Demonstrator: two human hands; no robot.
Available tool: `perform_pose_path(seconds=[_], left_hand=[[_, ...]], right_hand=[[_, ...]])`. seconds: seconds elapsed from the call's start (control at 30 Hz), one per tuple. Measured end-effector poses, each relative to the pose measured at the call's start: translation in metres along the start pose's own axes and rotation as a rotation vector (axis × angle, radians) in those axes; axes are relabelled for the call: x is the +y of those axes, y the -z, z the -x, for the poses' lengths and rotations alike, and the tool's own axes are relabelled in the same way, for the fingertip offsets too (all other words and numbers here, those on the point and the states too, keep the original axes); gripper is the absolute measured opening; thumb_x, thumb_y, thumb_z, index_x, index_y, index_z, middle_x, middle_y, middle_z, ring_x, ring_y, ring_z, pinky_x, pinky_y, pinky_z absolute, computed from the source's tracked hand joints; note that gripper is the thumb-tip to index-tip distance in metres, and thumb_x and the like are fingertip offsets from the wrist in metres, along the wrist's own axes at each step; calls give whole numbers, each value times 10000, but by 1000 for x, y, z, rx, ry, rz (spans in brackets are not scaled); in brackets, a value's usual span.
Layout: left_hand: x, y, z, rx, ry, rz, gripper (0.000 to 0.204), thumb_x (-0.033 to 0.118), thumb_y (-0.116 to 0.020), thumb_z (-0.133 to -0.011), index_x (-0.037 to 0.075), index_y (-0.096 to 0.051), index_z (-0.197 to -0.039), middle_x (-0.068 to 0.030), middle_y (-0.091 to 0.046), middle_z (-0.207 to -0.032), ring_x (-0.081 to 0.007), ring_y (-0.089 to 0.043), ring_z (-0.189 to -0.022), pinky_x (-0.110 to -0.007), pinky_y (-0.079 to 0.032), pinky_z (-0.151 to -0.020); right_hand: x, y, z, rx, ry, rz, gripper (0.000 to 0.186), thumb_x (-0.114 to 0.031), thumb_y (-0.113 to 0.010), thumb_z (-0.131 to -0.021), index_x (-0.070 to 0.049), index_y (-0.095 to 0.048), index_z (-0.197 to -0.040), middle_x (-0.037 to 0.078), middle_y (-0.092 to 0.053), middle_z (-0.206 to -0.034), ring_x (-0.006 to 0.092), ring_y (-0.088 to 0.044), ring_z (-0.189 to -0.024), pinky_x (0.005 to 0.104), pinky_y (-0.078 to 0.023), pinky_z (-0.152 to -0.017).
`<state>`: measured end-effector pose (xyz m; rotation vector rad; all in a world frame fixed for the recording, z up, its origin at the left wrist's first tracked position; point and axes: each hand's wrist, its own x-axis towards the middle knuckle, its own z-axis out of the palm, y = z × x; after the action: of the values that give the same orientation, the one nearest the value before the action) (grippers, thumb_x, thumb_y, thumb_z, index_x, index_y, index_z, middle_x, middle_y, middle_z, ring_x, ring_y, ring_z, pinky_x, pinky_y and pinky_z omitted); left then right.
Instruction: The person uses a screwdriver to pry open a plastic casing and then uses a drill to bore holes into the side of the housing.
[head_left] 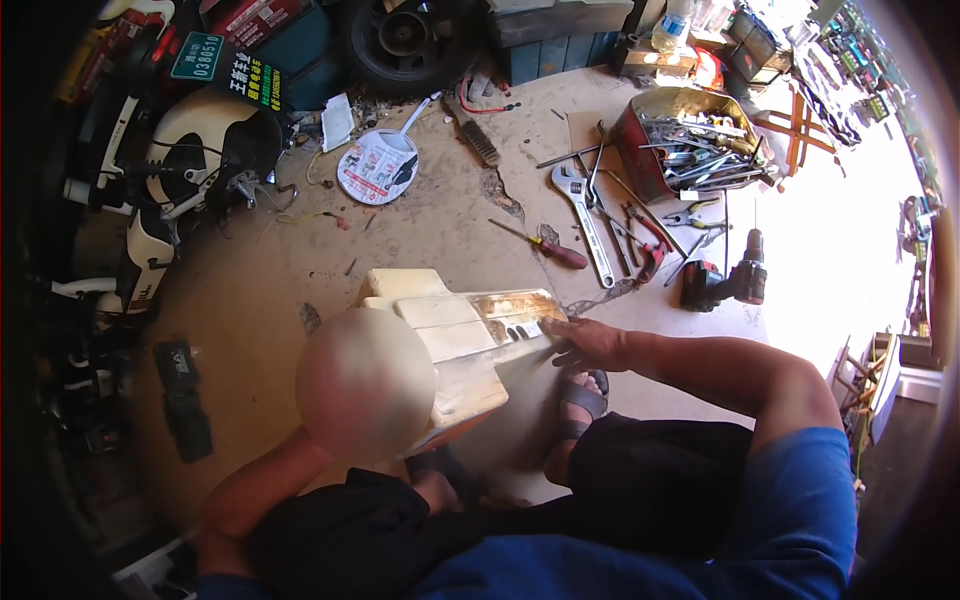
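A bulky cream part [459, 379], with ridged faces and a rusty brown stain along its top at the right, is held low in front of me above my sandalled feet. My right hand [587, 341] grips its right end, thumb and fingers at the edge beside the stain. My left forearm [265, 470] reaches up to the part's left side, where a round blurred patch hides my left hand and some of the part.
Ahead lie a round fan [377, 166], brush [470, 130], screwdriver [560, 250], adjustable wrench [585, 220] and several pliers. A red tool bin [640, 160] and cordless drill [740, 280] are at right. A scooter [190, 150] stands left, near dark objects [182, 400] on the floor.
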<state>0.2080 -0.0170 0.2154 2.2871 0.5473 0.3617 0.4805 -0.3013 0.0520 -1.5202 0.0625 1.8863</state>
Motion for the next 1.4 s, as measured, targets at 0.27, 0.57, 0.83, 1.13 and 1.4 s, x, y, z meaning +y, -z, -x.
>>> perform_pose_path(seconds=[0.27, 0.57, 0.83, 1.13, 1.4], left_hand=[[50, -18, -52, -202, -281, -238, 691, 355, -771, -909, -76, -586, -1416, -270, -646, -1483, -410, -659, -1171, -496, -480, -1092], [93, -49, -76, -184, -255, -118, 394, 292, -595, -1066, -45, -644, -1264, -242, -652, -1498, -417, -634, -1287, -492, -418, -1153], [62, -33, -27, -131, -102, -35, 569, 384, -696, -1025, -39, -609, -1395, -244, -649, -1501, -392, -533, -1444, -500, -379, -1228], [47, -29, 27, 84, 1133, 989, 795, 716, -386, -1085, 51, -618, -1454, -156, -726, -1346, -290, -710, -1214, -448, -563, -1075], [18, -15, 52, 138, 1208, 980, 706, 618, -399, -1100, 39, -617, -1441, -172, -720, -1344, -314, -704, -1203, -458, -560, -1071]], right_hand=[[17, 15, -21, 60, -53, -218, 854, -733, -478, -1077, -69, -487, -1613, 124, -703, -1390, 300, -674, -1271, 439, -522, -1078], [45, 55, -93, 193, -50, -157, 918, -918, -453, -955, -190, -683, -1464, 100, -723, -1323, 294, -657, -1176, 559, -491, -1026], [49, 19, -47, 58, 102, -374, 708, -722, -556, -1059, -91, -750, -1314, 42, -761, -1087, 180, -685, -892, 331, -530, -827], [66, 3, -74, 109, 189, -554, 556, -551, -643, -1079, -10, -740, -1167, 99, -769, -1051, 210, -727, -903, 331, -580, -832], [62, -26, -71, 586, 238, -183, 771, -652, -582, -1045, 98, -751, -986, 252, -760, -985, 316, -725, -899, 407, -549, -854]])
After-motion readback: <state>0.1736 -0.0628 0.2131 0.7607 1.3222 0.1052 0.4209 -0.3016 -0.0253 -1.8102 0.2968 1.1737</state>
